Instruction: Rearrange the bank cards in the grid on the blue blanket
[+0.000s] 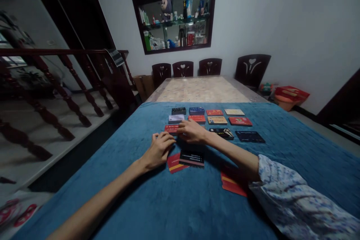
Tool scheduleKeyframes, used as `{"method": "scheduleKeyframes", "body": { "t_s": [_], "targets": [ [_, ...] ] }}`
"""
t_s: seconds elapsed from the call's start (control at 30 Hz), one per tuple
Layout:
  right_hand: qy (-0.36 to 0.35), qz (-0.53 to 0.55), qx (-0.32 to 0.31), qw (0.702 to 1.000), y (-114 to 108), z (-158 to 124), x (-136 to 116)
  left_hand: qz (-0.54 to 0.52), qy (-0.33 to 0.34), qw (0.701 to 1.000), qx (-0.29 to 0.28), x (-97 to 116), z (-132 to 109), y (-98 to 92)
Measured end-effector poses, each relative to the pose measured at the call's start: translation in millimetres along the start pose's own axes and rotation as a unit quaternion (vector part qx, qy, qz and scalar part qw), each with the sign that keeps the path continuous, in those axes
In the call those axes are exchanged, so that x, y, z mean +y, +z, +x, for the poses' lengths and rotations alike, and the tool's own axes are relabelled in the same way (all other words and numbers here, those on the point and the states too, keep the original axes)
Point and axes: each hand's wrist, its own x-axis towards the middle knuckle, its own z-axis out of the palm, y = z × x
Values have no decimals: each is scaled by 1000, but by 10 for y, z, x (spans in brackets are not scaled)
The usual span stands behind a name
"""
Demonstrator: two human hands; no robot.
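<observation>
My right hand (pixel 192 131) reaches across the blue cloth, its bent fingers at the right edge of a stack of red cards (pixel 170 129). Close by, my left hand (pixel 159 150) curls its fingers along the near edge of that same stack. Between them the two hands hold it, and part of it is hidden. Just below the hands, a black card (pixel 192 159) overlaps a red card with a yellow stripe (pixel 176 167). More red cards (pixel 232 183) lie under my right forearm, partly covered by it.
Rows of card stacks stand beyond my hands, among them a black stack (pixel 179 111), a white stack (pixel 176 119), a tan stack (pixel 217 120) and a dark blue stack (pixel 249 137). The blue cloth (pixel 135 202) covers the near table. Chairs (pixel 210 67) line the far end.
</observation>
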Motion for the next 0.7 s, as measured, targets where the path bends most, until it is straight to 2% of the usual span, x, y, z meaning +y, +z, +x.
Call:
{"method": "scheduleKeyframes", "body": {
  "t_s": [0.17, 0.3, 0.53, 0.7],
  "targets": [
    [-27, 28, 7, 999, 29, -117, -241, -7, 23, 1000, -9, 225, -193, -52],
    [-36, 49, 5, 998, 53, -176, -390, -9, 35, 999, -33, 323, -288, -125],
    [-45, 72, 16, 996, 117, -254, -493, 39, 76, 994, -65, 295, -376, -253],
    [-75, 97, 14, 992, 153, -308, -499, 50, 86, 993, -69, 269, -386, -321]
  ]
}}
